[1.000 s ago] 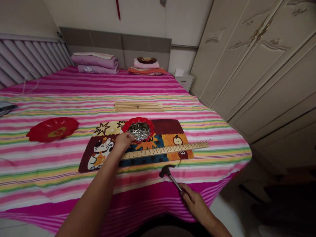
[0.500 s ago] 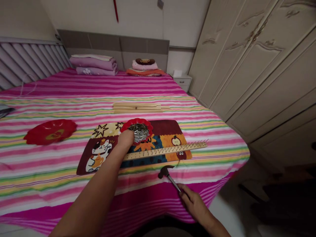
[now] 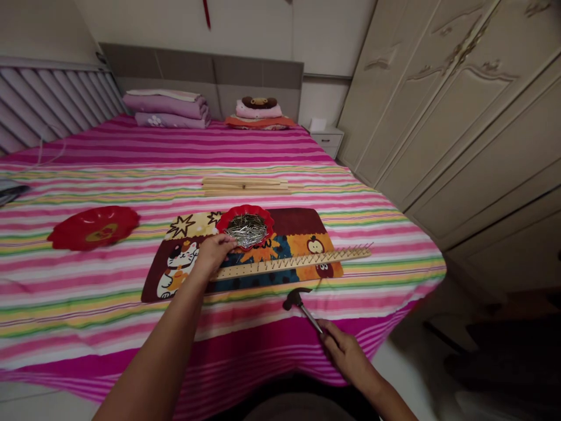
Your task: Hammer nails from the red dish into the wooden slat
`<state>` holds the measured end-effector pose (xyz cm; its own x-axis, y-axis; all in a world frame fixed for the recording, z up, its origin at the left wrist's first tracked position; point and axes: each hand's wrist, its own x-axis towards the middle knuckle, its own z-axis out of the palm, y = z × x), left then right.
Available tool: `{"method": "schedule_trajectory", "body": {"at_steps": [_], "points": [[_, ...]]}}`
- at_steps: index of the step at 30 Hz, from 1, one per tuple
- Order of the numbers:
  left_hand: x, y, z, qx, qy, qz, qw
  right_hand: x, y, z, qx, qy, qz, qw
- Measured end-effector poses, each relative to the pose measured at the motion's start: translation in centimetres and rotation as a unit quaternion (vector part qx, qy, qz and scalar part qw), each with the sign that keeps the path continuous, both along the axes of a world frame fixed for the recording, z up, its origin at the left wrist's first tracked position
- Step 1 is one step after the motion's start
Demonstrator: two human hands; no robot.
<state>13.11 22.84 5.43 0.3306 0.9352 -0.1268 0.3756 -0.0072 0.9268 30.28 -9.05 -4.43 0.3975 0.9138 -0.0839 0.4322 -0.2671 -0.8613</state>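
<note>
My right hand [image 3: 344,351] grips the handle of a claw hammer [image 3: 302,303], its dark head over the striped bedspread near the front edge. At the near-left rim of a red scalloped bowl [image 3: 269,217] is my left hand [image 3: 214,250], thumb and fingers pinched together; what they hold, if anything, is too small to make out. The bowl holds a heap of loose nails [image 3: 248,231]. Just in front of it lies a long wooden strip [image 3: 263,268]. Many nails stand in the strip's middle and right, some tilted, while small holes or marks show toward its left end.
Beneath the strip and bowl is a cartoon-printed mat [image 3: 298,222]. Several wooden strips [image 3: 245,186] lie beyond it. A red scalloped dish [image 3: 94,227] rests to the left. Folded bedding [image 3: 169,110] is stacked by the headboard [image 3: 184,73]; a wardrobe [image 3: 433,117] stands at right.
My left hand has drawn back from over the nails to the bowl's near-left rim. The hammer stays in my right hand in nearly the same place. The view has shifted slightly.
</note>
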Motion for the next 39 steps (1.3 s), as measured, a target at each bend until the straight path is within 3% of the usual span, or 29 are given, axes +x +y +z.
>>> {"method": "schedule_trajectory", "body": {"at_steps": [5,13,23,30,34,39], "points": [[-0.8,-2.8,-0.2,-0.080,-0.109,0.018,0.991,-0.1,-0.1,0.2,-0.017,-0.004,0.002,1.000],[-0.8,-5.5,-2.6,-0.086,-0.060,-0.002,0.994,0.0,-0.1,0.0,-0.009,-0.014,0.006,1.000],[0.0,-6.3,-3.8,0.008,-0.010,0.018,1.000,-0.1,-0.1,0.1,-0.017,-0.008,-0.002,1.000],[-0.1,-6.6,-3.8,0.144,0.057,-0.012,0.988,-0.1,-0.3,0.1,-0.014,-0.014,0.006,1.000],[-0.2,-7.0,-4.1,0.204,0.084,-0.031,0.975,-0.9,0.1,2.6,0.001,-0.022,0.019,1.000],[-0.3,-7.2,-4.8,0.225,0.080,-0.040,0.970,-2.3,3.2,8.6,0.067,-0.053,0.046,0.995]]}}
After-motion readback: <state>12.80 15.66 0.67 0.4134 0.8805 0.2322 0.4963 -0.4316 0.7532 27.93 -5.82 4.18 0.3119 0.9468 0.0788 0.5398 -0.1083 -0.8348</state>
